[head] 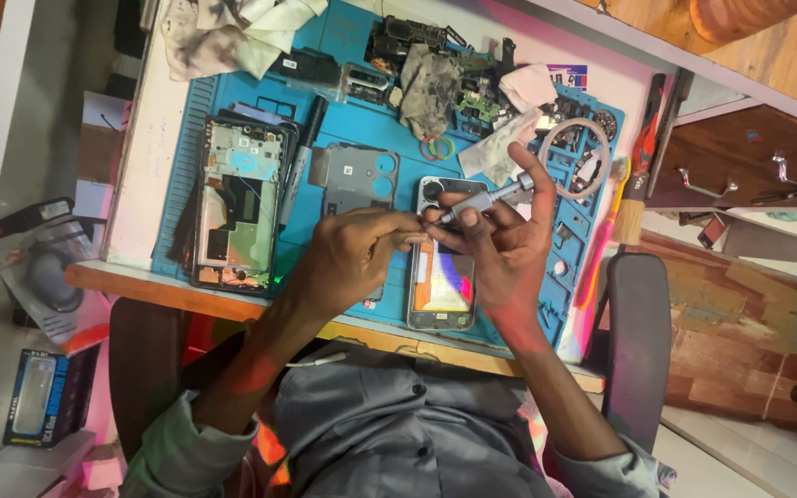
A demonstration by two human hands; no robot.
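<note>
A slim grey metal precision screwdriver (489, 197) is sitting in my right hand (500, 242), fingers wrapped around its shaft and my index finger reaching up over its rear cap, its tip pointing down and left toward my left hand (354, 255). My left hand is pinching its fingertips together right at the screwdriver's tip; whether anything small is caught between them, I cannot tell. Both hands are hovering just above an opened smartphone with a silver frame (442, 277), which is lying face down near the front edge of the blue silicone repair mat (352, 120) covering the bench (136, 198). Just beside it, a grey rectangular phone back plate with a round camera cutout (354, 177) is resting on the mat, and further left a second dismantled phone chassis with exposed green and white internals (237, 203) is lying next to a black marker pen (302, 159). A stained white cloth (232, 32) is bunching at the mat's far corner, and a small wooden-handled brush (631, 207) is lying at the right edge.
</note>
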